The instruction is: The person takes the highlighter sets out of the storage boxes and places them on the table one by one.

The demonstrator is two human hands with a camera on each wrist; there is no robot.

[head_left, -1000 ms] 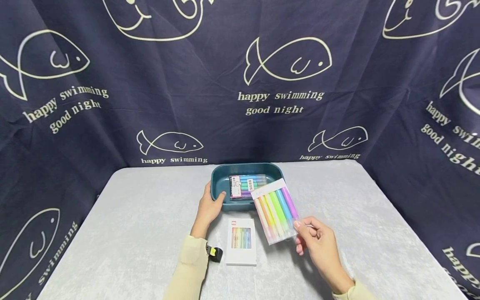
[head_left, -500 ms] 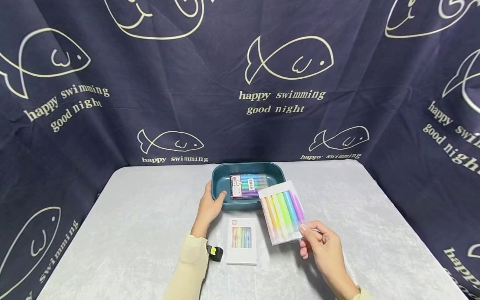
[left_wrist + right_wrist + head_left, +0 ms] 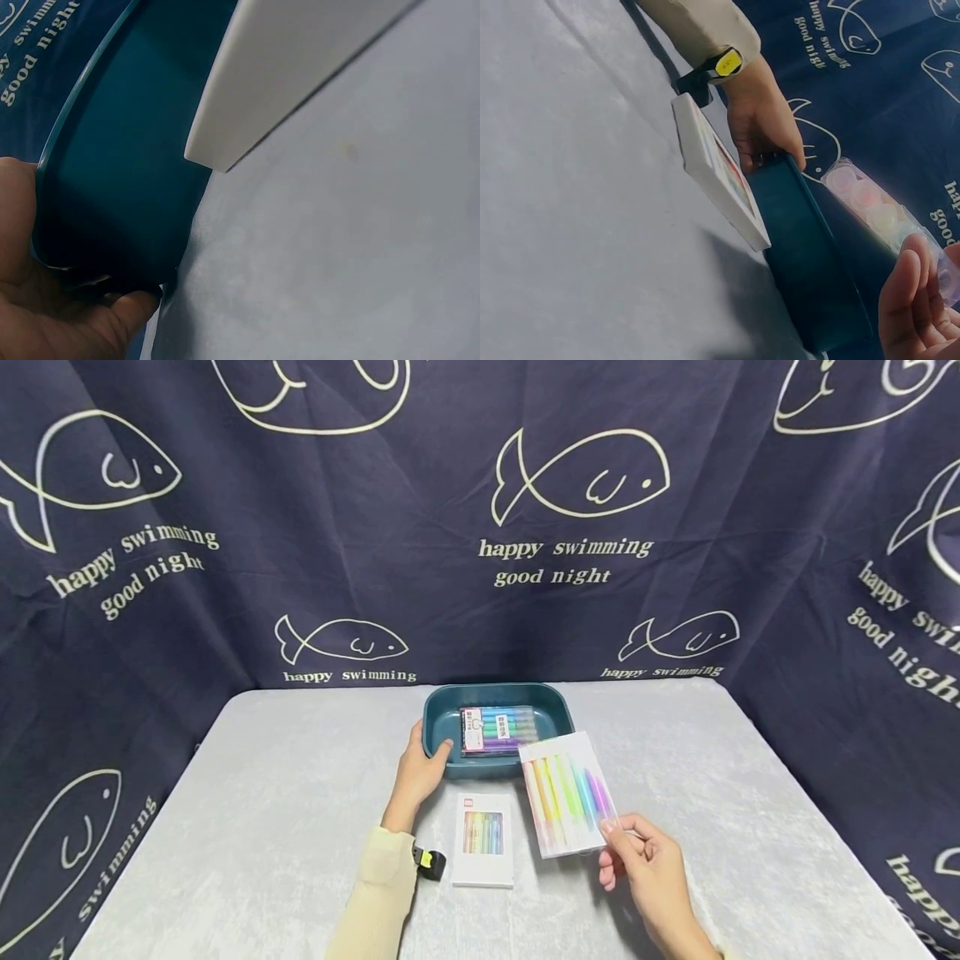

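Note:
My left hand grips the left front corner of a dark teal plastic bin, thumb over the rim and fingers along the outside. Inside the bin lies a clear pack of coloured pens with a white label. My right hand pinches the lower right corner of a clear pack of colourful markers, held tilted in the air. Its top edge overlaps the bin's front right corner in the head view. In the right wrist view the marker pack shows its round marker ends.
A flat white box with a coloured window lies on the grey tabletop in front of the bin. Behind the table hangs a dark blue curtain printed with fish. A black band device sits on the left wrist.
My right hand has moved slightly right and down with the marker pack, drawing it away from over the bin and changing its tilt. The left hand keeps its grip on the bin.

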